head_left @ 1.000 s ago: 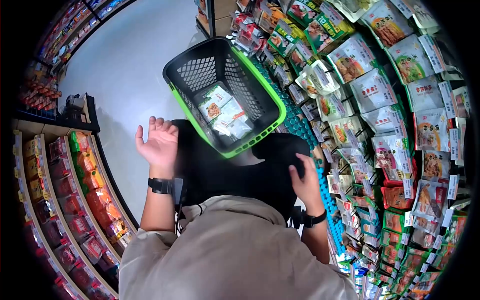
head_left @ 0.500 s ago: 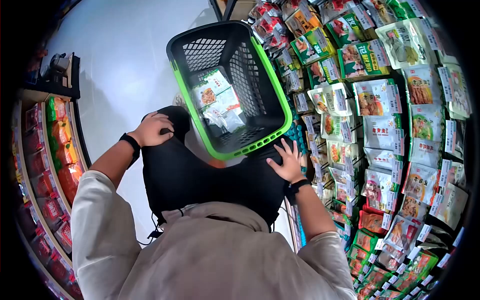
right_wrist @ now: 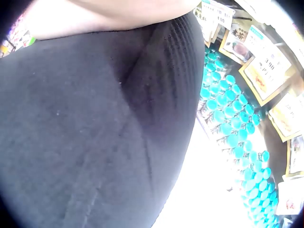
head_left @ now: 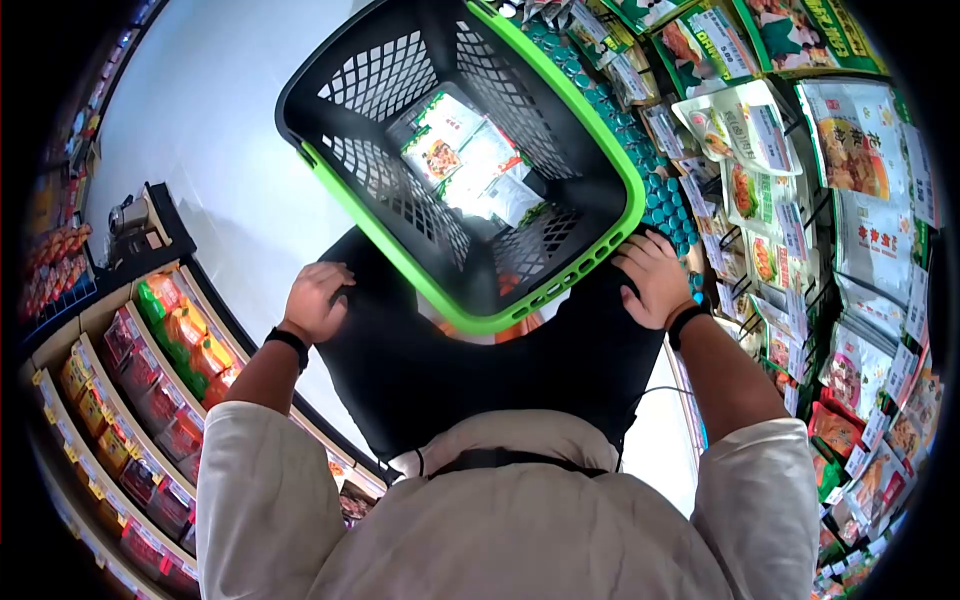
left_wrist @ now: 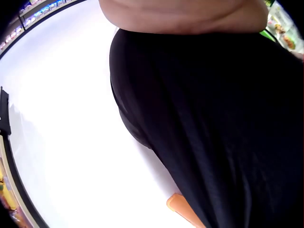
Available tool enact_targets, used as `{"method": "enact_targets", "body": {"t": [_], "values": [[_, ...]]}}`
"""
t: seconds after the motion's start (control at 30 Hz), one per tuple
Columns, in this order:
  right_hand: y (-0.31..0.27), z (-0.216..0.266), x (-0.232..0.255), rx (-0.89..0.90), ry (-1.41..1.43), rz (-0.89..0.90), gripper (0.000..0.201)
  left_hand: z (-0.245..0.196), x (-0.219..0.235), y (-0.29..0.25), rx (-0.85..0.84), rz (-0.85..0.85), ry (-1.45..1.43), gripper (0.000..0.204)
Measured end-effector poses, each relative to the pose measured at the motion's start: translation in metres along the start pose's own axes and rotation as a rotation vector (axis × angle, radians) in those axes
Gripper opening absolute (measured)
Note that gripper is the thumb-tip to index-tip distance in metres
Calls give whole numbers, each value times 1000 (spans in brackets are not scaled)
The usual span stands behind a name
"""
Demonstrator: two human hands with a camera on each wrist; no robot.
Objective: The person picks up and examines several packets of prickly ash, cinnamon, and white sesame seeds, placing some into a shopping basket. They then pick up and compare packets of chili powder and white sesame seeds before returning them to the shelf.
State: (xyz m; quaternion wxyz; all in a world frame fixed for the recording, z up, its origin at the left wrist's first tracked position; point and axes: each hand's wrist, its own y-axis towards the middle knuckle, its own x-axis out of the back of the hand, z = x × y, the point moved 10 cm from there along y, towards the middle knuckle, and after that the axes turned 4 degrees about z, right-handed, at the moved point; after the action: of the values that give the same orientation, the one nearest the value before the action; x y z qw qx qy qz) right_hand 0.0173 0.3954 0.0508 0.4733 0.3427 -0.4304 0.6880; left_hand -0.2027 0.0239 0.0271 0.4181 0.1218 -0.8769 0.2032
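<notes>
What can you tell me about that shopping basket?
The shopping basket is black and plastic-looking, with lattice walls and green rim strips along its sides and slotted near end. It sits mouth up by the knees, flat packets lying inside. Whether the knees or right hand touch it, I cannot tell; the left hand does not.

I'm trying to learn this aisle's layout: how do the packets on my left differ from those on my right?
The left packets line shelf tiers, while the right packets hang from hooks. The left packets are mostly red, orange and yellow; the right packets are largely white or silver, with some green and red. Both sets have price labels in front.
</notes>
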Motion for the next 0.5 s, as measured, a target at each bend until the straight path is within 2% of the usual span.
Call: {"method": "enact_targets", "body": {"t": [0.2, 0.5], "values": [[-14, -9, 3, 10, 39, -26, 45, -1, -5, 7, 60, 65, 35, 22], [-36, -9, -3, -41, 38, -79, 44, -1, -21, -4, 96, 66, 117, 19]]}}
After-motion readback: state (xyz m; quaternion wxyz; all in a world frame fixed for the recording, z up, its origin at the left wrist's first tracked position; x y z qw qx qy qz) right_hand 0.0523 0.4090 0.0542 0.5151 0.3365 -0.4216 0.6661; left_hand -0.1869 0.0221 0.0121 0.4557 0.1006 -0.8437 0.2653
